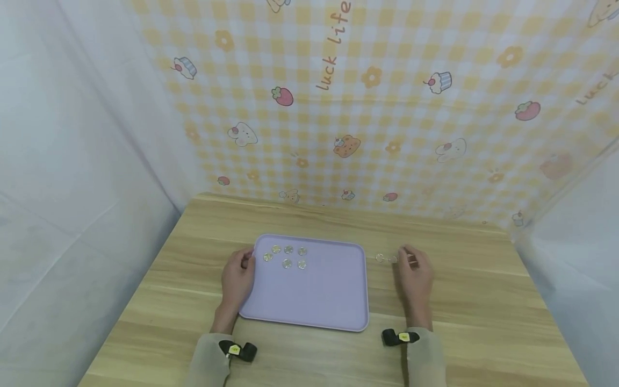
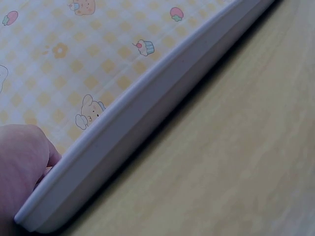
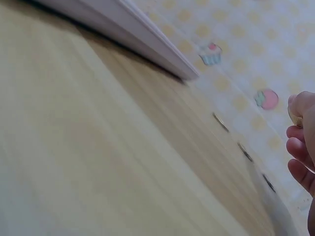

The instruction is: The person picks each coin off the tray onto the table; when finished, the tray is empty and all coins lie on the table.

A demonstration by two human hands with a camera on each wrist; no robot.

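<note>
Pinching a gold-toned coin beside a lilac tray

The right hand is just beyond the tray's right rim, holding the coin between thumb and index finger; its other fingers are curled in toward the palm. The left hand grips the tray's left rim, its fingers bent at the edge (how far they wrap inside, I cannot tell, since the rim hides part of them).

Handling it well, I judge, calls for a light, firm pinch, because a disc this thin could easily slip or flip. The loose fingers are best tucked clear of the three coins lying flat in a row on the counter, where a brush could scatter them. Steady left-hand pressure, without tugging, should stop the tray from sliding.

Six coins lie spaced apart near the tray's far left corner. The tray's raised right rim stands between the right hand and those six. From the head view only two of the row show; the right hand probably covers the third. Behind the counter hangs a yellow gingham cloth, and a black wrist camera juts from the right cuff, low over the counter.
</note>
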